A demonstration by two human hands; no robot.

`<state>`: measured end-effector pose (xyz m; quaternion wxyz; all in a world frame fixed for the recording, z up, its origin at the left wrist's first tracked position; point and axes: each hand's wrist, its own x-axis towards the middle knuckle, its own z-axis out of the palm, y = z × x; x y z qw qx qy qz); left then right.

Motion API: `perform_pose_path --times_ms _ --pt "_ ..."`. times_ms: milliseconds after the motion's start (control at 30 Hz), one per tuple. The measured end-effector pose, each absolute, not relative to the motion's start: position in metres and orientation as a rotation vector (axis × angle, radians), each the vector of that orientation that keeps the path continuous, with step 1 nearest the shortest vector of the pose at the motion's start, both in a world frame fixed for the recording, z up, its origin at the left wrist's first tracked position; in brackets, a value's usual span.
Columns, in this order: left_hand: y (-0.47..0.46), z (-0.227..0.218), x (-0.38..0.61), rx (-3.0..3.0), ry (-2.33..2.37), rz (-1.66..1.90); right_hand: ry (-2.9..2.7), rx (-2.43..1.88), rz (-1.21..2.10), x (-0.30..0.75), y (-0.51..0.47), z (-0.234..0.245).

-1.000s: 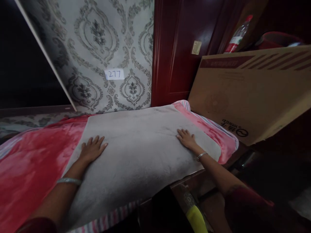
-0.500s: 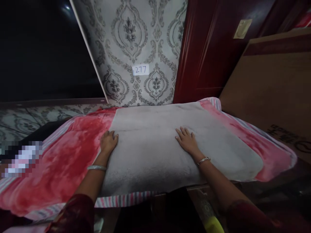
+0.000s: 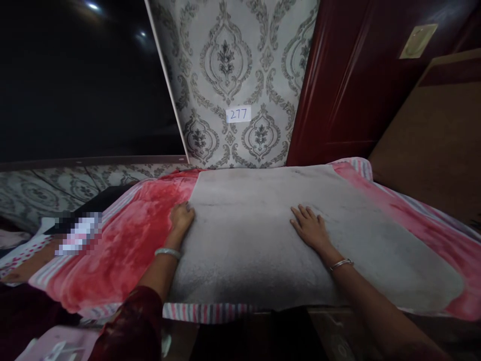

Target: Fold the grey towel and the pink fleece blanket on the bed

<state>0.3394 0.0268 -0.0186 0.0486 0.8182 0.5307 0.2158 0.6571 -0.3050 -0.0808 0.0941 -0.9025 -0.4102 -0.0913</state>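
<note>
1. My feed's middle is the dial's centre. The smooth light-grey fabric panel (image 3: 248,240) spreads from there towards six and four o'clock, with faint creases near both hands.
2. The left hand (image 3: 182,216), at eight o'clock, rests on the panel's left border, fingers curled; I can't tell whether it pinches the fabric. A pale, thick round bangle (image 3: 168,252) circles that wrist.
3. The right hand (image 3: 310,226), at four o'clock, lies palm down on the panel, spread and gripping nothing. A thin silver metal bracelet (image 3: 341,264) circles that wrist.
4. I see the red-and-pink plush blanket (image 3: 124,245) at eight o'clock and again past the panel at three to four, edged with pink, grey and white stripes. I can't tell whether panel and blanket are joined.
5. At twelve, the white paper label (image 3: 238,114) reads "277" on grey-patterned wallpaper (image 3: 225,60); at ten hangs a wide black glossy screen (image 3: 86,85).
</note>
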Motion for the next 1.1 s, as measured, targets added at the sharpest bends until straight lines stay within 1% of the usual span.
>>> perform_pose_path --times_ms 100,267,400,500,633,733,900,967,1100 --pt "0.034 -0.011 0.350 2.508 1.522 0.699 -1.206 -2.616 -0.292 0.660 -0.297 -0.075" --pt "0.033 -0.012 0.361 2.581 1.214 0.730 -1.325 -2.353 -0.325 0.653 -0.262 -0.050" --pt "0.039 -0.022 0.346 2.505 1.329 0.821 -1.371 -2.194 -0.267 0.640 -0.223 -0.040" --pt "0.049 -0.027 0.334 2.370 1.407 0.863 -1.369 -2.116 -0.280 0.632 -0.202 -0.047" --pt "0.060 -0.028 0.331 2.114 1.343 0.793 -1.359 -2.086 -0.329 0.626 -0.194 -0.066" --pt "0.066 -0.025 0.336 2.045 1.251 0.768 -1.392 -2.078 -0.338 0.629 -0.195 -0.075" --pt "0.072 -0.012 0.338 1.991 0.998 0.638 -1.405 -2.083 -0.333 0.632 -0.195 -0.074" --pt "0.074 -0.008 0.337 1.881 0.930 0.588 -1.399 -2.085 -0.334 0.631 -0.195 -0.073" --pt "0.073 -0.005 0.334 1.625 0.879 0.650 -1.420 -2.045 -0.324 0.628 -0.196 -0.073"
